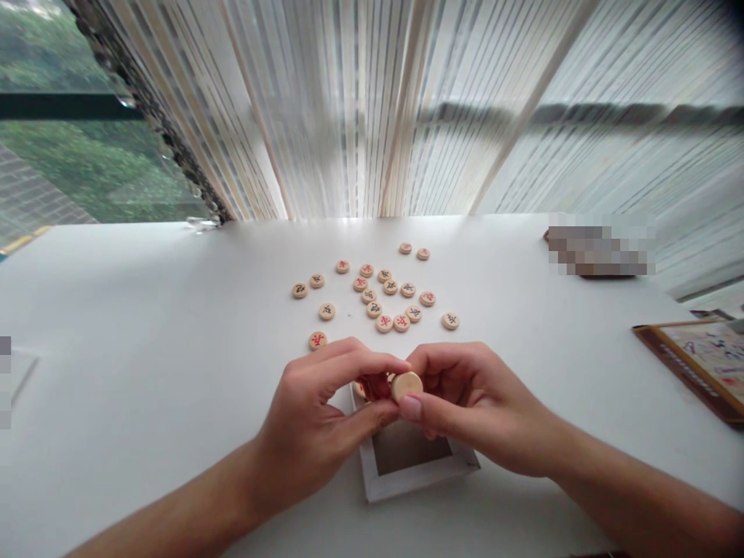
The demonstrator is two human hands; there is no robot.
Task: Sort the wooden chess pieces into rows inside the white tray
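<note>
My left hand (322,411) and my right hand (480,403) meet above a small white open box (418,482). Between their fingertips is a round wooden Chinese chess piece (408,385), its blank side toward me. My right thumb presses on its lower edge, and my left thumb and index finger close on it from the other side. Part of another chess piece (359,390) with a red mark shows behind my left fingers. My hands hide the far part of the box. Beyond them, several loose chess pieces (384,322) with red or black characters lie face up.
The white table (174,349) reaches back to a striped curtain (349,116) and a window at the left. A brown printed box lid (697,364) lies at the right edge. Farther back on the right is a blurred-out brown object (604,252).
</note>
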